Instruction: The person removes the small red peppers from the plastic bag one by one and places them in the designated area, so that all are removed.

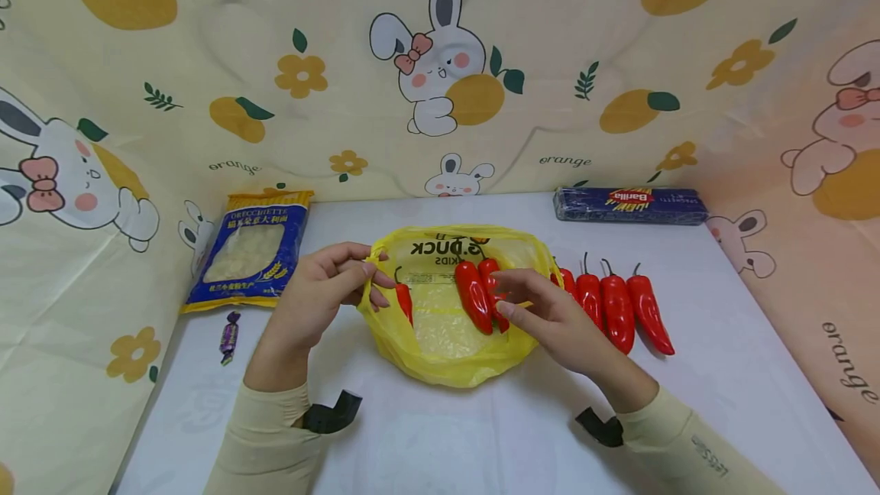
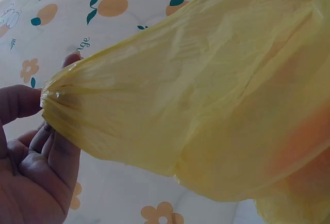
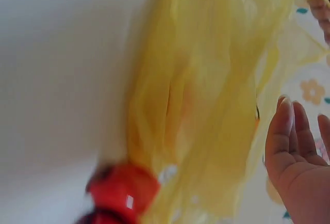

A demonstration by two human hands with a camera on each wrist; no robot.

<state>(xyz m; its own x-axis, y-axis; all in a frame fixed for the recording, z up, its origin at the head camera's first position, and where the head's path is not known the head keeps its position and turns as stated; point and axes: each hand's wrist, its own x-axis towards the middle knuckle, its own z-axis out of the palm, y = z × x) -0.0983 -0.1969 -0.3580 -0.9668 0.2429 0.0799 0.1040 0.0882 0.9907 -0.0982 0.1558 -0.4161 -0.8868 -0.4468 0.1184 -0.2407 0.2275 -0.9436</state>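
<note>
A thin yellow plastic bag (image 1: 440, 369) with black lettering stands on the table, its mouth spread wide. My left hand (image 1: 312, 296) pinches its left rim between thumb and fingers; in the left wrist view the yellow film (image 2: 139, 105) is gathered in that pinch. Inside lie two large red chili peppers (image 1: 473, 298) side by side and a smaller red pepper (image 1: 404, 302) near the left wall. Over the right part of the mouth hovers my right hand (image 1: 560, 323), its fingers loosely bent with nothing between them in the right wrist view.
Right of the bag several red peppers (image 1: 618, 313) lie in a row, some partly behind the right hand. A blue spaghetti package (image 1: 629, 206) is at the back right. On the left are a blue and yellow orecchiette bag (image 1: 250, 250) and a purple wrapped candy (image 1: 230, 338).
</note>
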